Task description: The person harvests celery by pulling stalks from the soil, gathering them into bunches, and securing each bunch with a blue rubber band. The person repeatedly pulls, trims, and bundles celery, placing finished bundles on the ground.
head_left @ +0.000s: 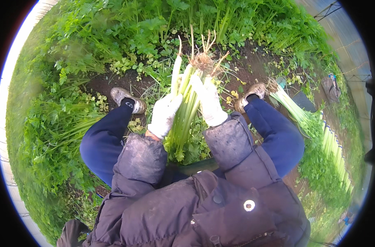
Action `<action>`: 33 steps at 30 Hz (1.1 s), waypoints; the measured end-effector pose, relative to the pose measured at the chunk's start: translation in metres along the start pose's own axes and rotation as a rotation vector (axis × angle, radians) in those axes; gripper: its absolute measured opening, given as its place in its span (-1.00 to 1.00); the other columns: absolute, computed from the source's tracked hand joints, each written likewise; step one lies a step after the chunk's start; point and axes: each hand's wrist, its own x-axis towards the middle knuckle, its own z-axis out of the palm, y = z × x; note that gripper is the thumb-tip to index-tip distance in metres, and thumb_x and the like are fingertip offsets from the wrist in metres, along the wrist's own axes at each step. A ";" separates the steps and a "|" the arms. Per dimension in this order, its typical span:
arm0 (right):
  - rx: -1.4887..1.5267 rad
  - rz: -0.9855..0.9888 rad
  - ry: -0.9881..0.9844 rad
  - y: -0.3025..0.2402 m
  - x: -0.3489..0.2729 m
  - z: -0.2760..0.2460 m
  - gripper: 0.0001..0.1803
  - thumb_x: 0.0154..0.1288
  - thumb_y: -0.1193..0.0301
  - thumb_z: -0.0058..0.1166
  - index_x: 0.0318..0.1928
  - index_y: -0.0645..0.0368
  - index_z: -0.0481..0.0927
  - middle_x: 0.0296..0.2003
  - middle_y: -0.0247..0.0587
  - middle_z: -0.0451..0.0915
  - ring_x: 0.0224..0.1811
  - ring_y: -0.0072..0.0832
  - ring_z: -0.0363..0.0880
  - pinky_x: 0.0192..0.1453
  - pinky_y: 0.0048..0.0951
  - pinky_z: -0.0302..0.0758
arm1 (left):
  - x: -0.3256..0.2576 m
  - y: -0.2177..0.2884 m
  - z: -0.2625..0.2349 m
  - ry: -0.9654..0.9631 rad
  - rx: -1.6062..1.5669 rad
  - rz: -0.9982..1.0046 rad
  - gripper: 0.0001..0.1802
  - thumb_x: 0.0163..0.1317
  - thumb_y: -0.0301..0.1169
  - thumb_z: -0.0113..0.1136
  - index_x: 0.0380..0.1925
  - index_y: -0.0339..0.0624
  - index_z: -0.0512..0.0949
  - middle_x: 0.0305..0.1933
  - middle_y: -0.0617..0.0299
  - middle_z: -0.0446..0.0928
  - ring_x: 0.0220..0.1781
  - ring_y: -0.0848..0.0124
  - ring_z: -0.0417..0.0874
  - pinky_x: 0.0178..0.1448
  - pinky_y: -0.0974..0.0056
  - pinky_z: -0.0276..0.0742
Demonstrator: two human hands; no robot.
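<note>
Between my knees I hold a bunch of celery (186,117), its tangled brown roots (203,61) pointing away from me and its leaves towards my lap. My left hand (165,114), in a white glove, is closed round the left side of the pale stalks. On the other side, my right hand (210,102), gloved in white too, grips the stalks just below the roots. Some of its fingers are hidden by the celery. A few separate stalks (176,72) stick up past my left hand beside the root clump.
Dense celery plants (146,29) grow ahead and to the left. Bare soil (101,84) shows around my shoes. By my right foot lies another pulled celery bunch (289,103). Farther right, a long row of celery bunches (334,150) lies along the ground, with a greyish bag-like object (330,88) beyond.
</note>
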 end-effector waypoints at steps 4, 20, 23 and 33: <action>0.082 0.048 -0.116 0.004 0.005 -0.004 -0.63 0.49 0.18 0.17 0.07 0.21 0.66 -0.09 -0.29 0.71 -0.12 -0.60 0.64 -0.01 -0.48 0.56 | -0.004 -0.003 0.006 0.016 -0.031 0.072 -0.64 0.46 -0.19 0.17 -0.07 -0.32 0.65 -0.42 0.23 0.60 -0.43 0.51 0.47 -0.29 0.31 0.42; 0.356 0.159 -0.340 -0.010 0.005 -0.024 -0.29 0.45 0.26 0.19 0.44 0.37 0.27 0.15 0.07 0.61 0.14 -0.16 0.68 0.24 -0.16 0.64 | 0.003 -0.004 0.002 -0.456 0.037 0.044 -0.67 0.47 -0.21 0.11 -0.03 -0.22 0.64 -0.26 0.15 0.69 -0.28 0.30 0.68 -0.20 0.23 0.57; 0.227 0.247 -0.311 -0.014 0.003 -0.023 -0.31 0.44 0.25 0.22 0.42 0.30 0.28 -0.04 -0.19 0.62 -0.07 -0.33 0.69 0.10 -0.22 0.70 | -0.002 -0.007 0.007 -0.551 -0.196 -0.283 -0.61 0.45 -0.15 0.12 -0.01 -0.27 0.64 -0.19 0.26 0.71 -0.20 0.34 0.67 -0.08 0.23 0.58; 0.505 -0.140 0.101 -0.021 0.047 -0.103 -0.47 0.45 0.24 0.23 0.30 0.16 0.42 -0.24 -0.35 0.54 -0.24 -0.53 0.50 -0.09 -0.37 0.56 | -0.009 -0.058 -0.073 -1.124 1.106 -0.461 -0.38 0.20 0.03 0.23 0.10 -0.22 0.59 -0.01 -0.10 0.68 0.07 0.04 0.69 0.11 0.07 0.56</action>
